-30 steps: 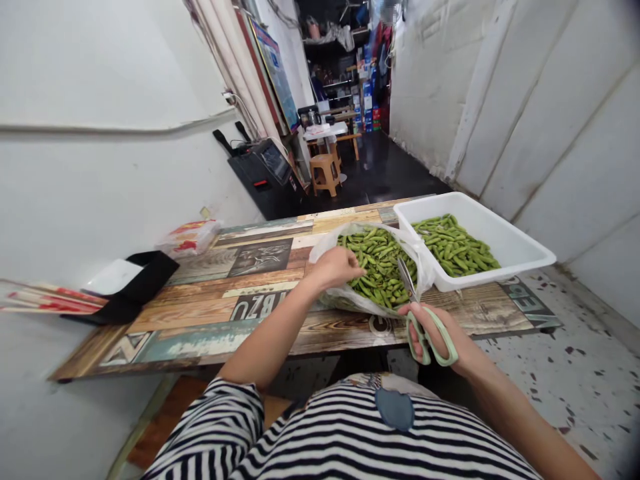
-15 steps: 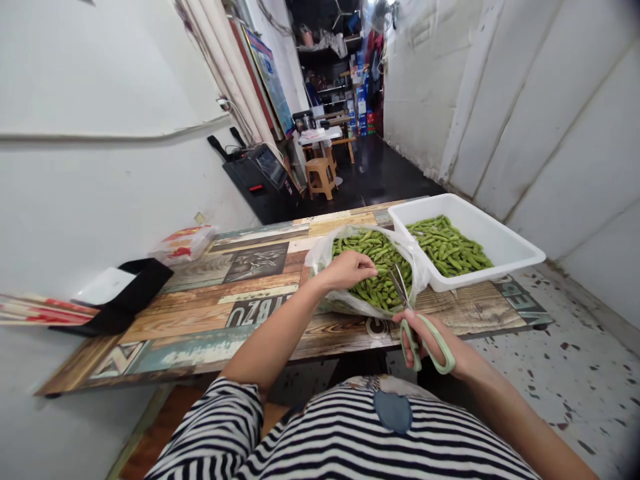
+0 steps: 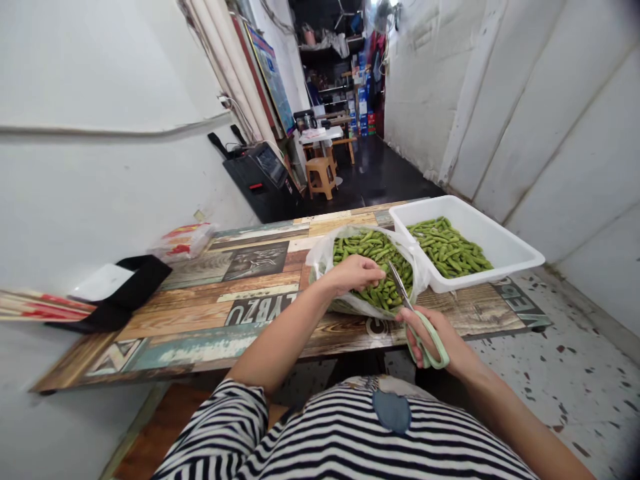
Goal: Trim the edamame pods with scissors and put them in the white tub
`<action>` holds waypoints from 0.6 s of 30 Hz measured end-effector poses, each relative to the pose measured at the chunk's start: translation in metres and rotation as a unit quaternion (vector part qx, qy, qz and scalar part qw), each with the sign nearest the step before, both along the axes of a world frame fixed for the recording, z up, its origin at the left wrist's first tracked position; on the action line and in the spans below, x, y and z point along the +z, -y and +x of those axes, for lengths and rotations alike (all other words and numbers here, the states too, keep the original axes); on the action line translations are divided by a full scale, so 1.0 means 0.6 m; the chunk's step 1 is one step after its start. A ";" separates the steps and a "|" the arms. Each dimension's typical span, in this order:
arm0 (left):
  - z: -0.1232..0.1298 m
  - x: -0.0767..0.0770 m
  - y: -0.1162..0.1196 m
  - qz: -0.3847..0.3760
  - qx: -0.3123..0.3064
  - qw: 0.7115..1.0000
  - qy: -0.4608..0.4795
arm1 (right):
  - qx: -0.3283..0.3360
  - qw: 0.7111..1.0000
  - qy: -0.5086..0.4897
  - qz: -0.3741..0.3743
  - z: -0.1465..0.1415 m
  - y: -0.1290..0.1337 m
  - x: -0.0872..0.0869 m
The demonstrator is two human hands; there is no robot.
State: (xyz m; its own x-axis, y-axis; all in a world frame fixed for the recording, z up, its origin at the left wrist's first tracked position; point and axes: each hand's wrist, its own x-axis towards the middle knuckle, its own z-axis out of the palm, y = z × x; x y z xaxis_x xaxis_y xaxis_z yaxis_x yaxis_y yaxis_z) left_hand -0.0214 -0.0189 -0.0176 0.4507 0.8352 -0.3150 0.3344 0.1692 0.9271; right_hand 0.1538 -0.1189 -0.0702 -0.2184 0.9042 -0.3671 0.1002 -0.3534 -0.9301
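Note:
My right hand (image 3: pixel 435 337) is wrapped round the pale green handles of a pair of scissors (image 3: pixel 429 343). The blades are closed together and point up and away, over a clear plastic bag (image 3: pixel 317 257) full of green edamame pods (image 3: pixel 367 244). My left hand (image 3: pixel 356 273) is above the bag, thumb and fingertips pinched close to the scissor tips. What shows at those fingertips looks like a single pod, mostly hidden by the fingers. Right of the bag, touching its edge, a white plastic tub (image 3: pixel 505 237) holds more pods (image 3: pixel 453 248).
The wood-patterned table (image 3: pixel 200 313) carries a black holder (image 3: pixel 120 293) with chopsticks (image 3: pixel 45 307) at the left and a red-and-white plastic packet (image 3: pixel 184 240) by the wall. Beyond stand a black machine (image 3: pixel 263 177), an orange stool (image 3: pixel 321 177) and a small white table (image 3: pixel 323 135).
The scissor blades have gone from parted to closed, and the handles have drawn together. My left hand has shifted slightly right and down, closer to the blades.

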 end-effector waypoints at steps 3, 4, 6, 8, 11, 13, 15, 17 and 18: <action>0.005 -0.002 0.003 -0.041 0.021 0.995 0.089 | 0.022 0.997 -0.075 -0.002 0.003 0.005 0.005; 0.007 -0.003 0.004 -0.045 0.025 0.993 0.110 | 0.035 0.996 -0.084 -0.001 0.003 0.006 0.006; 0.010 -0.004 0.006 -0.044 0.030 0.990 0.131 | 0.056 0.996 -0.073 0.013 0.004 0.007 0.009; 0.013 -0.005 0.008 -0.039 0.036 0.990 0.132 | 0.060 0.997 -0.053 0.026 0.003 0.008 0.010; 0.019 -0.008 0.014 -0.033 0.046 0.990 0.130 | 0.037 0.999 -0.030 0.016 0.000 0.006 0.012; 0.021 -0.010 0.016 -0.033 0.050 0.989 0.134 | 0.020 1.000 -0.012 -0.003 -0.003 0.004 0.014; 0.019 -0.010 0.015 -0.035 0.053 0.988 0.140 | 0.011 1.000 -0.005 -0.016 -0.003 0.001 0.014; 0.010 -0.004 0.009 -0.034 0.066 0.984 0.160 | -0.001 0.999 -0.034 -0.016 -0.001 -0.002 0.012; 0.002 0.001 0.003 -0.032 0.080 0.980 0.179 | -0.005 0.998 -0.054 -0.012 0.002 -0.004 0.010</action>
State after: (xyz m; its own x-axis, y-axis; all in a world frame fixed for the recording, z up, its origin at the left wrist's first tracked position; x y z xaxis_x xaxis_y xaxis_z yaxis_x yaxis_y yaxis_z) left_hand -0.0203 -0.0210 -0.0171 0.4061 0.8882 -0.2149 -0.0457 0.2546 0.9660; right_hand 0.1547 -0.1168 -0.0643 -0.2484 0.8980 -0.3632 -0.0039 -0.3759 -0.9267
